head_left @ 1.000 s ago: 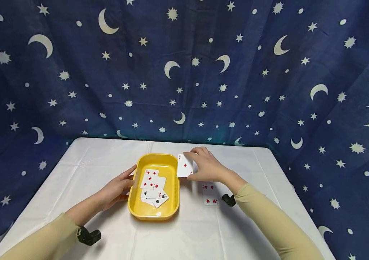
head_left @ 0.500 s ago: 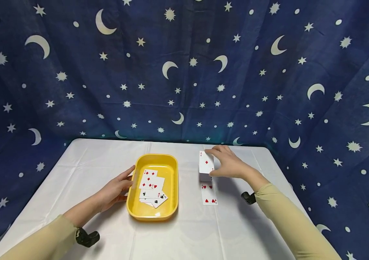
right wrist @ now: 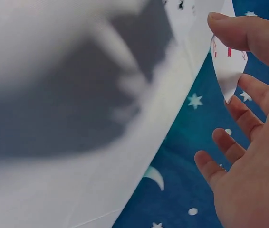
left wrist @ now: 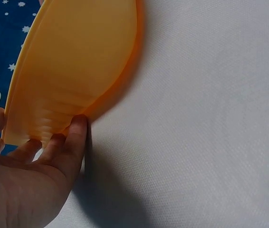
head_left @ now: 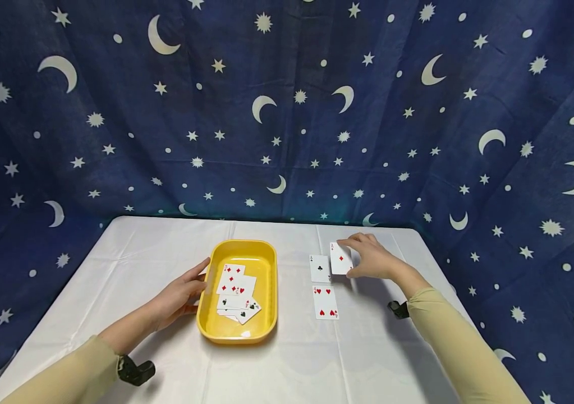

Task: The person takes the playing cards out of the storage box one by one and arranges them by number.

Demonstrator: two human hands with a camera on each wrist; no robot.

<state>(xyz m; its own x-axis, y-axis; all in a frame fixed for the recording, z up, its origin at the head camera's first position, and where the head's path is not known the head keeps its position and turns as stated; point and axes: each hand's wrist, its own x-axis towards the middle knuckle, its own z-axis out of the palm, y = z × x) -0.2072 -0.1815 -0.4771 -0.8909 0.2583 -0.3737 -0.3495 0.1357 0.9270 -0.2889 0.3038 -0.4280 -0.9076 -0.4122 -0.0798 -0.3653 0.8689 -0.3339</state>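
My right hand [head_left: 373,259] pinches an ace of diamonds [head_left: 340,259] between thumb and fingers, just above the table. In the right wrist view, the thumb and fingertips hold the bent card [right wrist: 228,71] at its edges, while the other fingers are spread. Left of it lies an ace of clubs [head_left: 320,268], face up, and nearer to me a four of hearts [head_left: 325,303]. My left hand [head_left: 179,294] grips the left side of a yellow tray [head_left: 269,280]; in the left wrist view, its fingers bend against the tray's outer wall [left wrist: 87,57].
Inside the tray several face-up cards overlap, a five of diamonds [head_left: 231,278] among them. White cloth [head_left: 292,365] covers the table. A dark blue curtain [head_left: 287,140] with moons and stars hangs behind and beside it. Each wrist wears a black camera [head_left: 136,370].
My right hand has carried the ace of diamonds from beside the tray's right rim to the right, over and past the ace of clubs. The left hand stays on the tray.
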